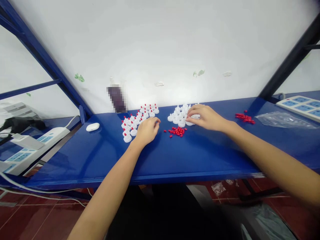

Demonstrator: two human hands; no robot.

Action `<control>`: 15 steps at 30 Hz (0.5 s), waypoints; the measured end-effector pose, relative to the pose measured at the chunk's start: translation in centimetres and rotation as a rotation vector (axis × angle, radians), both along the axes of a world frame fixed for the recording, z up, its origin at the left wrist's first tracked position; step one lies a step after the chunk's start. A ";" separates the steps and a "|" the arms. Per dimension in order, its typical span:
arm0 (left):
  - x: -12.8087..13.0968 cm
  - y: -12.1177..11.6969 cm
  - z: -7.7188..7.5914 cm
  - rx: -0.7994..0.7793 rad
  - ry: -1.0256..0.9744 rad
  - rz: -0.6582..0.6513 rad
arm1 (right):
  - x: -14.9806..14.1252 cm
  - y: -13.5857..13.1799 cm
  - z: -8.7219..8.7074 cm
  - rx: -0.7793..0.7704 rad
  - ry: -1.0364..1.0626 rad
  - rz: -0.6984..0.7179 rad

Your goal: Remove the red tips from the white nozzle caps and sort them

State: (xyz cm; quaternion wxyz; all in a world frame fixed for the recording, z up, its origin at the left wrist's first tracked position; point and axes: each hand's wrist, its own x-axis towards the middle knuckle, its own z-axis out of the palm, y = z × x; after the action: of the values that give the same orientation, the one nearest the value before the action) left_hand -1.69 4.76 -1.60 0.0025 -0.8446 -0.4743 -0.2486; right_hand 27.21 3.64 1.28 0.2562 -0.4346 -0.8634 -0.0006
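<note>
My left hand (147,130) rests low over the blue table beside the white nozzle caps with red tips (133,126). Its fingers are curled together, and what they hold, if anything, is hidden. At the group of white nozzle caps without red tips (176,117), my right hand (205,116) has its thumb and fingers closed around a white nozzle cap (189,123) at the near right side. That cap is partly covered by the fingers. Between both hands lies a loose pile of small red tip caps (178,131).
A second red pile (245,118) and a clear plastic bag (282,120) lie to the right. A white case (92,127) sits at the left. Power strips (303,106) flank the blue table (160,163). A blurred dark object (117,99) is by the wall.
</note>
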 end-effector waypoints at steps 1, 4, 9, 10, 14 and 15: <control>-0.1 0.0 0.2 0.019 0.002 0.038 | -0.1 -0.1 0.1 -0.001 -0.023 -0.010; -0.2 -0.2 0.6 0.044 0.038 0.175 | -0.3 -0.3 0.1 -0.108 -0.080 -0.049; 0.3 -1.1 1.1 0.046 0.041 0.363 | -0.7 -0.1 -0.6 -0.197 -0.130 -0.112; 0.4 -1.2 1.0 0.049 0.034 0.371 | -0.7 -0.1 -0.7 -0.204 -0.136 -0.125; 0.7 -1.2 0.5 -0.029 0.054 0.392 | -0.9 -0.1 -0.9 -0.206 -0.138 -0.146; 0.7 -1.2 0.4 -0.065 0.063 0.388 | -0.9 -0.1 -0.9 -0.189 -0.128 -0.151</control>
State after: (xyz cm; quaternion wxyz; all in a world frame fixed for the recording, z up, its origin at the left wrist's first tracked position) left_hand -0.99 3.59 -1.18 0.0378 -0.7444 -0.6355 -0.2014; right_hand 26.26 3.50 0.37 0.1579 -0.5198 -0.8389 0.0338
